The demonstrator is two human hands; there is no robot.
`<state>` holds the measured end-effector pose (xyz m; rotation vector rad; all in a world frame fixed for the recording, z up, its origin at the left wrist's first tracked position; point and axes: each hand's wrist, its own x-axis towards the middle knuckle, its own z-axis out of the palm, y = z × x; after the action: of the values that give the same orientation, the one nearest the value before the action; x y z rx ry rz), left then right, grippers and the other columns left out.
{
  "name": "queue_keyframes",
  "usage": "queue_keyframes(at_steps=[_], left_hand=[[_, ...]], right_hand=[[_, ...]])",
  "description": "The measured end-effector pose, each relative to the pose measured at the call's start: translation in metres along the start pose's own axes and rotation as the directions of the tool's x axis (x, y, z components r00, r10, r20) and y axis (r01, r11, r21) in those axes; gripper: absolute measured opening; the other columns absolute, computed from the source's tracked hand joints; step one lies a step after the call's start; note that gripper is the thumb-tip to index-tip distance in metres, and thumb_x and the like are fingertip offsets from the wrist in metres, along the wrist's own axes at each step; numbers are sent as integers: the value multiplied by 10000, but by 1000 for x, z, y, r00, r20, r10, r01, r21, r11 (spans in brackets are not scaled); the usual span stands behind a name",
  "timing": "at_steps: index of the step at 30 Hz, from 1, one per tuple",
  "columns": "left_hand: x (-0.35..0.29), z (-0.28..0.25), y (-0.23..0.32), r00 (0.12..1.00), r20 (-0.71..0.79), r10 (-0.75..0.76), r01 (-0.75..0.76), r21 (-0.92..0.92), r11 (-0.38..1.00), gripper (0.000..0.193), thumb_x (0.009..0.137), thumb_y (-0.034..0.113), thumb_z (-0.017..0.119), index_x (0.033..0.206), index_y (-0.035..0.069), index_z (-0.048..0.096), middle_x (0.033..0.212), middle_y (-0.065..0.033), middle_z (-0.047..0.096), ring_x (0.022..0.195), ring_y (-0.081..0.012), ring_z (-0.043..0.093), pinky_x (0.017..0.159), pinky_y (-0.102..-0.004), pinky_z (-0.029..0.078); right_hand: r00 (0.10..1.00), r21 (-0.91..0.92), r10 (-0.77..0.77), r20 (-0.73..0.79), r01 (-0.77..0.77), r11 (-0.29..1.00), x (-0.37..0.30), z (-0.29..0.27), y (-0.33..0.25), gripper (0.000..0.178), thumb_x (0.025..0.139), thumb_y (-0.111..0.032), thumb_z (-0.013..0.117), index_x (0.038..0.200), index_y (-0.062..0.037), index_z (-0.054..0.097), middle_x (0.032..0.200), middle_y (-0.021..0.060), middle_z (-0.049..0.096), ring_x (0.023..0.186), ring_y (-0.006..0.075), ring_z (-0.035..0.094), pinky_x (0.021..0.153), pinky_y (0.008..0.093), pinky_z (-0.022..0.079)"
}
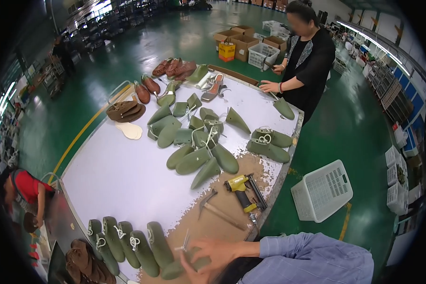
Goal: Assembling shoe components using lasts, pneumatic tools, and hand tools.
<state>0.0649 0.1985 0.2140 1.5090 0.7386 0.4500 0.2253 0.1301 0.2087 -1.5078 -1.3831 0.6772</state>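
My right hand (217, 251) reaches in from the lower right in a blue checked sleeve, over a green shoe last (174, 270) at the table's near edge. Its fingers are smeared by motion beside a pale string (185, 240) that stands up from the last. At the bottom edge, my left hand (195, 273) shows only in part, its fingers against the same last. Just left of the hands stands a row of several green shoe lasts (142, 253) with white strings. Beyond the hands lie a hammer (222, 214) and a yellow-black staple gun (245, 193).
Several green lasts (191, 161) crowd the middle of the white-covered table (123, 184); brown shoes (175, 68) lie farther back. Brown shoe uppers (86, 265) sit at lower left. A person (312, 61) works across the table. A white crate (322, 191) stands on the floor at right.
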Motion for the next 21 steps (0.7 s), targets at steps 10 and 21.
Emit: queue_keyframes(at_steps=[10, 21], left_hand=[[1, 4, -6, 963, 264, 48, -90, 148, 985, 982, 760, 175, 768, 1482, 18, 122, 1409, -218, 340, 1287, -305, 381, 1052, -383, 351], [10, 17, -24, 996, -47, -82, 91, 252, 964, 740, 786, 113, 740, 1415, 17, 363, 1130, -211, 602, 1034, -281, 603, 876, -348, 483]], right_hand=[[762, 655, 580, 288, -599, 461, -18, -21, -5, 533, 858, -407, 676, 1204, -8, 606, 1101, 95, 656, 994, 165, 593, 831, 287, 469], [891, 288, 449, -60, -416, 863, -21, 2, 3, 344, 931, -342, 580, 1021, -17, 650, 875, 126, 670, 803, 204, 631, 717, 341, 478]])
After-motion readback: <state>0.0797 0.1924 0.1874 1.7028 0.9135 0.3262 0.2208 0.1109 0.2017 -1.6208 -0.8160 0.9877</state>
